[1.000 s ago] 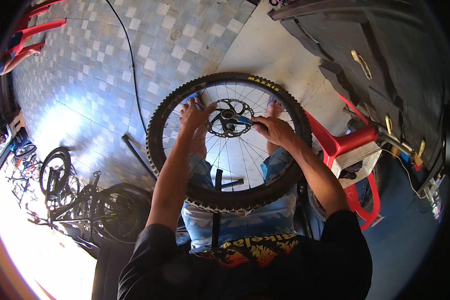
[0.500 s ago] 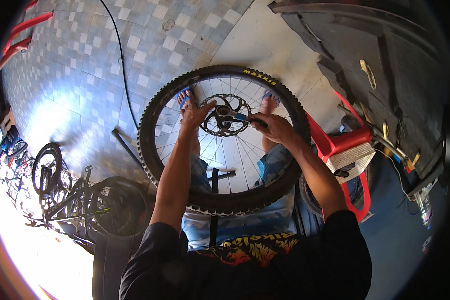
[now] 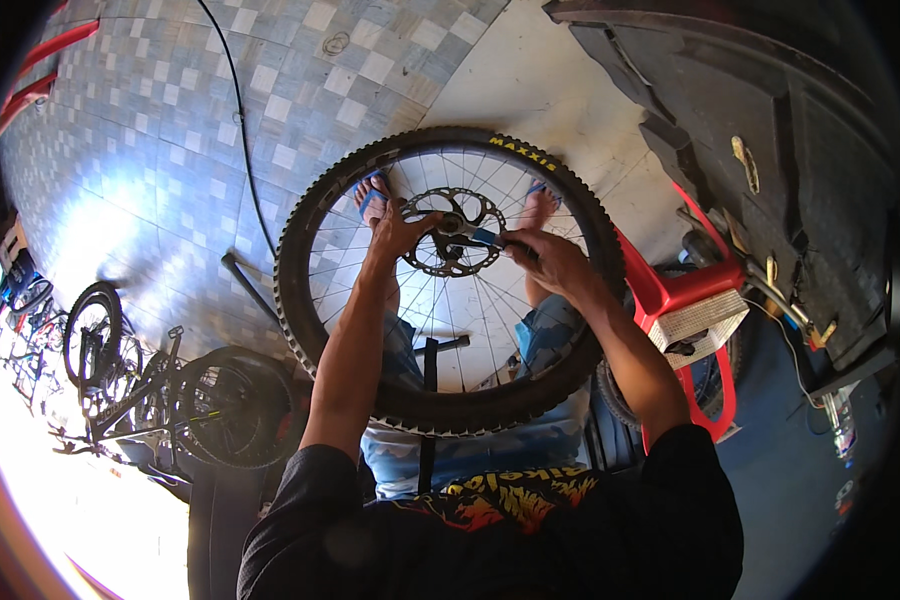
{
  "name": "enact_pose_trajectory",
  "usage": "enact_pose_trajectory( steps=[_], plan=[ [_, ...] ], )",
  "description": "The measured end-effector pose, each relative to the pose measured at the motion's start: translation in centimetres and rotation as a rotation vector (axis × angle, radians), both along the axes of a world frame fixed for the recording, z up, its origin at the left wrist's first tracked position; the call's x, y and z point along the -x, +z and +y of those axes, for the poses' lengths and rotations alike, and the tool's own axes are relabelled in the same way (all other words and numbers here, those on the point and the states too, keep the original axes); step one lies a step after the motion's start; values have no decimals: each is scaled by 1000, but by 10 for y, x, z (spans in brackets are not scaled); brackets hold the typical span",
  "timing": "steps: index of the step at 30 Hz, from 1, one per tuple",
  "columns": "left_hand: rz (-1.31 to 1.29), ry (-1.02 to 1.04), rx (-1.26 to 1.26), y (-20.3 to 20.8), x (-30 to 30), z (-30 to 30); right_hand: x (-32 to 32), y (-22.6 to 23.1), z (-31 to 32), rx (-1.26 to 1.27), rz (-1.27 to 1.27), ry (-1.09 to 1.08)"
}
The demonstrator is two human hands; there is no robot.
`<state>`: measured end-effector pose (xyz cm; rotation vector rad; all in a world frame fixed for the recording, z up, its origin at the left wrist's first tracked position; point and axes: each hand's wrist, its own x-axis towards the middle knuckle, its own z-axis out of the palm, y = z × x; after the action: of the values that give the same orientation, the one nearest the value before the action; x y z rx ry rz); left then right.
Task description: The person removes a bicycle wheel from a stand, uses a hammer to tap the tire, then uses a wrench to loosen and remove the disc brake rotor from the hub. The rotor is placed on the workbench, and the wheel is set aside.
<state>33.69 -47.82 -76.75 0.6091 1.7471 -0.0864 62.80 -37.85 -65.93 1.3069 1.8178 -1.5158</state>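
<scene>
A bicycle wheel [image 3: 302, 318] with a knobby black tyre lies across my lap, its brake rotor [image 3: 429, 262] facing up. My right hand [image 3: 555, 262] is closed around the dark handle of a wrench [image 3: 485, 237]. This tool has a blue band and a silver head over the hub at the rotor's middle. On the left side of the rotor, my left hand [image 3: 400, 232] has its thumb stretched toward the wrench head and its fingers spread from it. The fingertips partly blend into the rotor and spokes. Both of my feet show between the spokes.
A red plastic chair [image 3: 670, 292] stands to the right, carrying a light patterned box [image 3: 700, 328]. Beyond it is a large dark panel [image 3: 730, 90]. Several bicycles [image 3: 135, 400] are at the left. A black cable [image 3: 242, 130] runs across the tiled floor [image 3: 300, 60].
My left thumb has moved right, closer to the wrench head. The wrench handle and my right hand have shifted slightly. The wheel stays on my lap.
</scene>
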Motion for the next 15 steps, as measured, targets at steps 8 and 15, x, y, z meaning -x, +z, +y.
enact_pose_trajectory(
  steps=[8, 15],
  plan=[
    [42, -52, -89, -8, -1, 1, 4, 0, 5, -8, 5, -10],
    [-3, -1, -113, -14, -1, -5, 13, 13, -18, -362, -151, 75]
  ],
)
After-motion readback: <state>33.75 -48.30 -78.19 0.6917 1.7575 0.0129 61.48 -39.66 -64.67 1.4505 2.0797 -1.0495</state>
